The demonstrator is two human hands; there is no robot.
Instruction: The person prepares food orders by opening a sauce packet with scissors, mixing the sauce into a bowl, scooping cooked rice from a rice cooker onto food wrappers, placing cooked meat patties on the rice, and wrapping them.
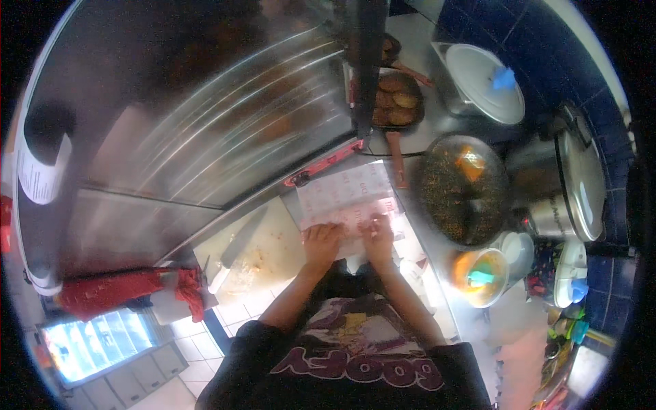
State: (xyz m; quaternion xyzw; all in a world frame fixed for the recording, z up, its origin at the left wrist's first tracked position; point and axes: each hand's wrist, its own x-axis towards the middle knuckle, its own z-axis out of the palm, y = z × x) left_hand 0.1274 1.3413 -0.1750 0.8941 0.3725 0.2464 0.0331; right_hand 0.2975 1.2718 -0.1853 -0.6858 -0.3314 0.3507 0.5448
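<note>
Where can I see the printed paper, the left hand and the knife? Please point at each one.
Printed paper (347, 194): head view, on its upper face, beyond the fingers.
Left hand (324, 243): head view, on the back of the hand.
Knife (241, 242): head view, on its blade.

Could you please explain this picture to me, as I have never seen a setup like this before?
No robot is involved: these are a person's two bare hands. The single picture looks down from a wide fisheye camera worn on the head, so straight edges bend toward its rim. The left hand and right hand rest on a printed paper sheet; whether they grip its edge is unclear. To the left lies a pale cutting board with a knife on it. To the right are a small frying pan holding browned rounds and a large dark round pan.
</note>
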